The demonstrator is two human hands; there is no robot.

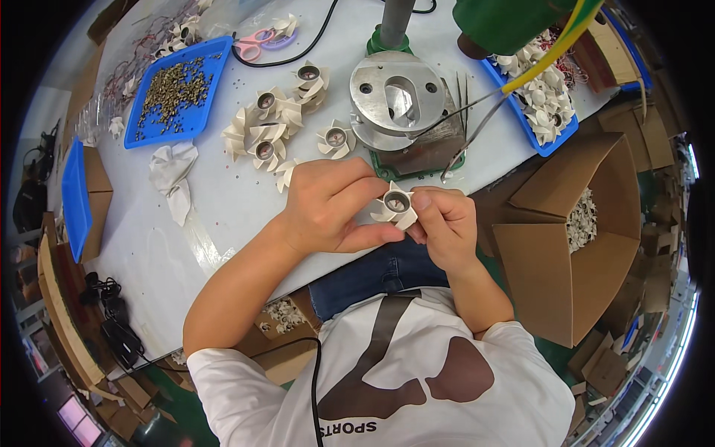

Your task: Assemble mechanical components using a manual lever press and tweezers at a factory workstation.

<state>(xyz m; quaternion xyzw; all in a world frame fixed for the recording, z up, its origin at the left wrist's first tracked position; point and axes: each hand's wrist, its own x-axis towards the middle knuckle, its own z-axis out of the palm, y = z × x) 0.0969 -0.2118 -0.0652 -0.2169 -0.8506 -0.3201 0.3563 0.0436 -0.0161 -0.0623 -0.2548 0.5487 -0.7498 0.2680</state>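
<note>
A white fan impeller [395,203] with a dark round hub is held between my two hands, just off the table's near edge. My left hand [333,205] has its thumb and fingers around the impeller's left side. On the other side, my right hand [447,222] pinches a blade between thumb and fingers. Beyond them stands a bench press with a round metal fixture [398,93] on a green base. A loose impeller [336,139] lies left of the fixture, and several more form a cluster [268,123] farther left.
A blue tray [223,56] of small brass-coloured parts sits at the far left, near pink scissors [253,45] and a crumpled white cloth [173,179]. At right, another blue tray [547,149] holds impellers. An open cardboard box [532,257] with white parts stands beside the table.
</note>
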